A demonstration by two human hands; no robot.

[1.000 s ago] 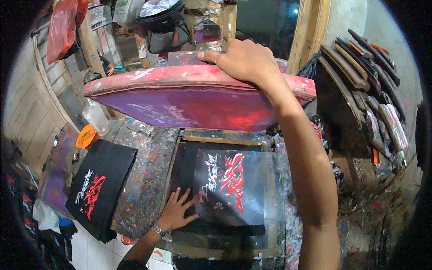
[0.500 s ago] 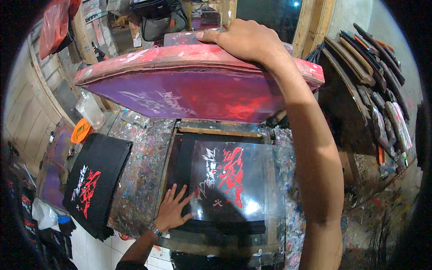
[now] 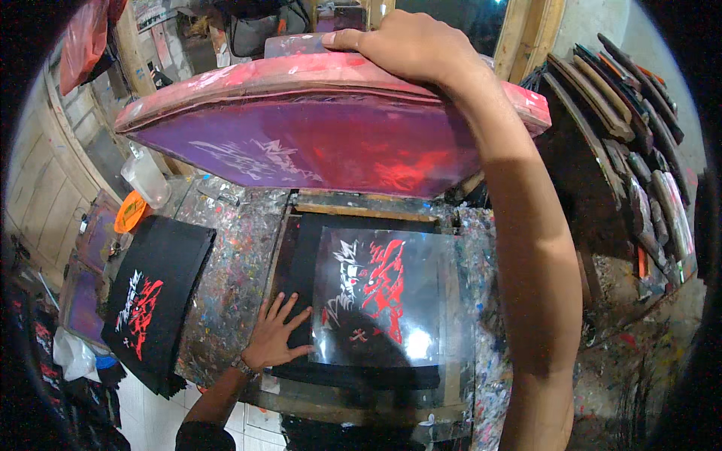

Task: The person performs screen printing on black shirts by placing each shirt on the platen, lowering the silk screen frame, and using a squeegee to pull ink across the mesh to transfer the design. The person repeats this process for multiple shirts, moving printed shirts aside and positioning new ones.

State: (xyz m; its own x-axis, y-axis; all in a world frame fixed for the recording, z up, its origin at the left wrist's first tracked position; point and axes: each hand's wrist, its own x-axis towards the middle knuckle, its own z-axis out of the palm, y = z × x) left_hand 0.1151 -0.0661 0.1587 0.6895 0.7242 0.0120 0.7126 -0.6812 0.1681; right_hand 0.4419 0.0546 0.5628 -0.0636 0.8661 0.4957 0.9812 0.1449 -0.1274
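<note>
My right hand (image 3: 410, 49) is wrapped over the upper rim of a screen printing frame (image 3: 248, 83), which stands tilted up with its purple and red mesh facing me. Below it lies a black fabric piece (image 3: 307, 244) on the print board. A clear plastic sheet (image 3: 429, 263) rests on the fabric, and a white and red design shows there. Whether that design is on the sheet or beneath it, I cannot tell. My left hand (image 3: 274, 334), fingers spread, lies flat at the left edge of the fabric, its thumb and fingertips by the sheet's edge.
Left of the board, a stack of black fabric pieces (image 3: 169, 248) carries the same design. Behind it are an orange bowl (image 3: 131, 212) and a translucent plastic container (image 3: 148, 180). Several squeegees (image 3: 594, 90) lean at the right. The table (image 3: 229, 278) is spattered with paint.
The screen frame, with my right hand on it, has risen a little. My left hand has shifted slightly left and away from me. The whole view has shifted slightly too.
</note>
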